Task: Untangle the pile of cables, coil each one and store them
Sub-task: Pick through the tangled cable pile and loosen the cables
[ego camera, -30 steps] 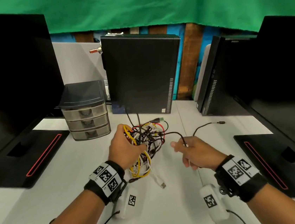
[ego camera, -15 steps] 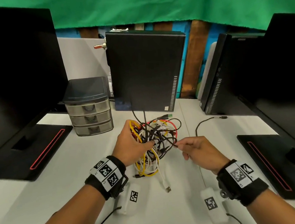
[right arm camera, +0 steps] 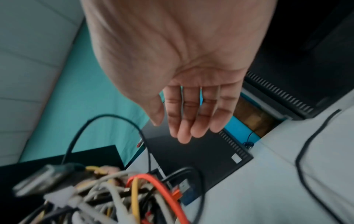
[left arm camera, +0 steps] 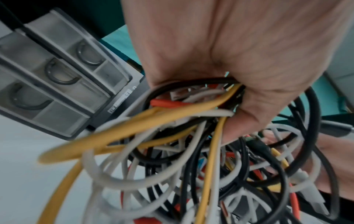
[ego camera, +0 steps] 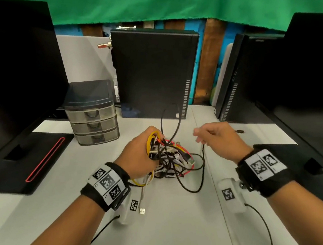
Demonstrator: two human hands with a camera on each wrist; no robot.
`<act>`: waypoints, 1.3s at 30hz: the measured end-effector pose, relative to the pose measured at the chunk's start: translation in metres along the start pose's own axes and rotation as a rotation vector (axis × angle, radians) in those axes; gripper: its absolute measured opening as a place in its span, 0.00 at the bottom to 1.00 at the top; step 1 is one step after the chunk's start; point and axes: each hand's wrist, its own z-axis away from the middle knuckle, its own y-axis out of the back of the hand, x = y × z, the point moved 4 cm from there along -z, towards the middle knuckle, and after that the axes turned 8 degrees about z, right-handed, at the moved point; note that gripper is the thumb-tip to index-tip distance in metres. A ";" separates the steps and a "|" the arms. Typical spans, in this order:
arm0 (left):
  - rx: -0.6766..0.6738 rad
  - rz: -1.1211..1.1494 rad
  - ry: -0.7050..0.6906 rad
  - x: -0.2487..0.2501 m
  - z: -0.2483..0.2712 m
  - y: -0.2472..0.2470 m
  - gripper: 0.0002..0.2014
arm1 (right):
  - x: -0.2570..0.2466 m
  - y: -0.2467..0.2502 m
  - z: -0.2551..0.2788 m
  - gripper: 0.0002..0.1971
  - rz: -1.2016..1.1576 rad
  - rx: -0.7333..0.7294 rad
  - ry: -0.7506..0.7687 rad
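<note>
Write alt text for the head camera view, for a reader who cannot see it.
A person's left hand grips a tangled pile of cables on a white table, while the right hand hovers open beside it. Behind stand a small three-drawer organizer and a black computer case.

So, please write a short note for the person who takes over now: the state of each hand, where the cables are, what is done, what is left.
Left hand: grips the cable tangle above the table.
Right hand: open beside the tangle, fingers straight, holding nothing.
One black cable trails out of the tangle onto the table.
Drawer unit: all three drawers closed, behind the left hand.
Done: nothing coiled or stored.
Left: separate every cable, coil each, store them.
</note>
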 end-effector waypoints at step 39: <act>0.001 0.202 0.057 -0.007 -0.001 0.019 0.21 | 0.001 0.007 -0.014 0.31 0.023 -0.059 -0.423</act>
